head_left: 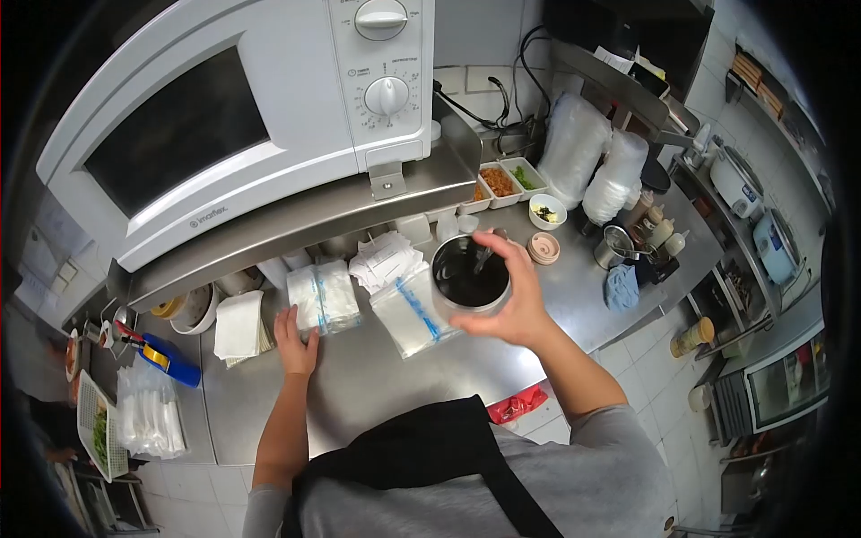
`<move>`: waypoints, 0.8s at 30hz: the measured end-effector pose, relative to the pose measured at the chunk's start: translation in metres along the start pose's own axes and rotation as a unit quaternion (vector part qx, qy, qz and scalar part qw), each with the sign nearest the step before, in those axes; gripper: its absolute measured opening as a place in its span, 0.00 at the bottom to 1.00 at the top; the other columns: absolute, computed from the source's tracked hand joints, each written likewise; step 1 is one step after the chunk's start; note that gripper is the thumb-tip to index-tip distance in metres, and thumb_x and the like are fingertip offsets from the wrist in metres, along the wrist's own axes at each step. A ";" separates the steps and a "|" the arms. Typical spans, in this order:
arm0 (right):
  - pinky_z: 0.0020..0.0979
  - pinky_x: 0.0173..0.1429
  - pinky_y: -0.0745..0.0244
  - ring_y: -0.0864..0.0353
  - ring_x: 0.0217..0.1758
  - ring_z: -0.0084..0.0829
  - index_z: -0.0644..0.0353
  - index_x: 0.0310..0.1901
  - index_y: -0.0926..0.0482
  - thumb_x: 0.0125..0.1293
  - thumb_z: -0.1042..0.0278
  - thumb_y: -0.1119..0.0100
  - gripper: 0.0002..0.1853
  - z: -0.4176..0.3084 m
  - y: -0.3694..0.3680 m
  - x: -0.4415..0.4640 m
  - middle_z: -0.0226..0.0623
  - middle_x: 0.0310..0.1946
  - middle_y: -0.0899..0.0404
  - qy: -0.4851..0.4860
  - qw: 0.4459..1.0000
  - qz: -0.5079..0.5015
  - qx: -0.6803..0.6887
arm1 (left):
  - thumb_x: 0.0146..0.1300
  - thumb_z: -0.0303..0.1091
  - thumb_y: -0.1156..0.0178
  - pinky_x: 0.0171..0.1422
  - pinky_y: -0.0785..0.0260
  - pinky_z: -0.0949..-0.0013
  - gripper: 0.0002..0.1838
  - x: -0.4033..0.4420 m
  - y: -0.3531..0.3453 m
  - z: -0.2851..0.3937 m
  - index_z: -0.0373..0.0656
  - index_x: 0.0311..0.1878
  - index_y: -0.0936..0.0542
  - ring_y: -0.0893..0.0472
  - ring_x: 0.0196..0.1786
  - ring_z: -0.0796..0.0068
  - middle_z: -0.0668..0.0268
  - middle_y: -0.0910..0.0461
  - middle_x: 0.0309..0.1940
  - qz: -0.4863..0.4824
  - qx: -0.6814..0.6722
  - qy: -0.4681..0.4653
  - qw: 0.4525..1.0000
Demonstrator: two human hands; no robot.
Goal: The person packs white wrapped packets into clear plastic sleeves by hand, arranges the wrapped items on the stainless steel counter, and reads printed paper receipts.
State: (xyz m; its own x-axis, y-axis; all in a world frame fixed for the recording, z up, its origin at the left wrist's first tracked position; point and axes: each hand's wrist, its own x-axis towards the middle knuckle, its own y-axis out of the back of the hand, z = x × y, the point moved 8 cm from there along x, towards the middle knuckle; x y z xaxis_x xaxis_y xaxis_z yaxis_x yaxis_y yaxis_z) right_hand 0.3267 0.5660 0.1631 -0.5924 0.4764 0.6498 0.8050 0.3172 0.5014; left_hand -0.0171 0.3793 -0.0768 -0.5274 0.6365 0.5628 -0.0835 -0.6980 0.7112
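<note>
My right hand (517, 300) is wrapped round a round container (468, 276) with a dark inside, raised over the steel counter (386, 377); a metal utensil handle leans in it. My left hand (294, 343) rests with its fingers apart at the lower left edge of a stack of clear plastic bags (323, 296) with blue strips. Between the hands lie another clear bag with a blue strip (408, 318) and a pile of white papers (386, 260). A stack of whitish napkins (239, 327) sits left of my left hand.
A white microwave (296, 54) stands on a steel shelf (314, 224) above the counter. At the back right are food trays (499, 181), a small white bowl (547, 212), a metal pot (614, 247), squeeze bottles (662, 233) and a blue cloth (621, 287). A white basket (101, 426) is far left.
</note>
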 end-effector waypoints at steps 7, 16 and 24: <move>0.36 0.58 0.28 0.24 0.55 0.44 0.63 0.60 0.31 0.35 0.62 0.19 0.46 -0.118 0.009 0.001 0.47 0.53 0.26 0.142 0.967 -0.101 0.187 | 0.53 0.38 0.32 0.72 0.47 0.51 0.37 0.000 -0.003 -0.003 0.42 0.66 0.35 0.41 0.69 0.45 0.51 0.36 0.64 -0.008 0.022 0.002 1.000; 0.37 0.52 0.22 0.18 0.44 0.39 0.59 0.52 0.35 0.49 0.70 0.24 0.32 -0.202 0.019 0.013 0.61 0.45 0.23 0.190 0.944 -0.059 0.263 | 0.52 0.39 0.31 0.72 0.46 0.51 0.38 -0.002 0.006 0.001 0.42 0.66 0.35 0.41 0.68 0.45 0.50 0.36 0.64 0.022 -0.019 0.014 0.999; 0.32 0.42 0.16 0.15 0.35 0.40 0.48 0.48 0.32 0.60 0.67 0.36 0.17 -0.209 0.033 0.006 0.60 0.45 0.23 0.094 0.960 0.010 0.264 | 0.51 0.39 0.30 0.72 0.45 0.52 0.38 -0.002 0.001 -0.002 0.42 0.66 0.34 0.41 0.69 0.46 0.52 0.35 0.64 0.010 0.001 0.035 0.999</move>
State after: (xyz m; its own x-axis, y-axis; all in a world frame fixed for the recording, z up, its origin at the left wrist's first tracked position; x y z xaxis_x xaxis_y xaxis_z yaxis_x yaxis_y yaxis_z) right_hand 0.3427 0.4085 0.3029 -0.5321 0.3458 0.7728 0.6910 0.7048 0.1604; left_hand -0.0178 0.3764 -0.0779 -0.5867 0.5982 0.5459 -0.0717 -0.7098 0.7008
